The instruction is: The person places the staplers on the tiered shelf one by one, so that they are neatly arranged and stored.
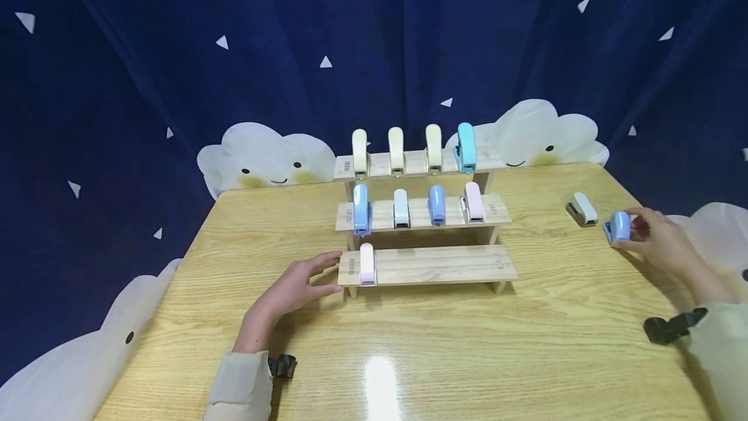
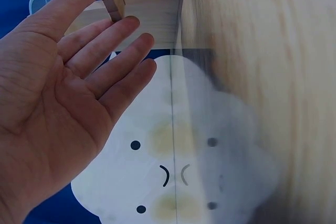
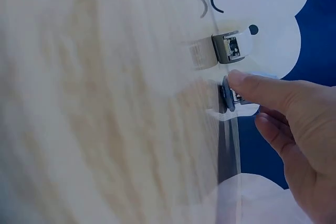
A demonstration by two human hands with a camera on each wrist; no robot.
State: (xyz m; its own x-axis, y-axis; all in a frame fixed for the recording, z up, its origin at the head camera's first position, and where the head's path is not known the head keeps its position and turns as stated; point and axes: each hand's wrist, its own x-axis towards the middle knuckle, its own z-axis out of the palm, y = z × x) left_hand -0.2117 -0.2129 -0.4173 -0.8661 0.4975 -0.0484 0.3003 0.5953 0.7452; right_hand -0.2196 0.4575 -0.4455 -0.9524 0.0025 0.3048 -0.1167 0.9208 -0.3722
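Observation:
My right hand (image 1: 669, 242) pinches a small blue stapler (image 1: 618, 227) at the table's right edge, fingers over its top and far side. In the right wrist view the thumb lies against that stapler (image 3: 231, 95), and part of its body is hidden. Just to its left lies a white and dark grey stapler (image 1: 582, 208). My left hand (image 1: 297, 288) rests beside the left end of the wooden three-step rack (image 1: 438, 266), fingers extended with the tips right at the lowest step. A pale pink stapler (image 1: 367, 265) stands on that step near its left end.
On the middle step stand several staplers, among them a blue one (image 1: 361, 208) and a pink one (image 1: 474, 203). The top step bears cream staplers (image 1: 396, 149) and a turquoise one (image 1: 467, 147). A dark blue curtain (image 1: 374, 31) with white clouds hangs behind the wooden table (image 1: 467, 349).

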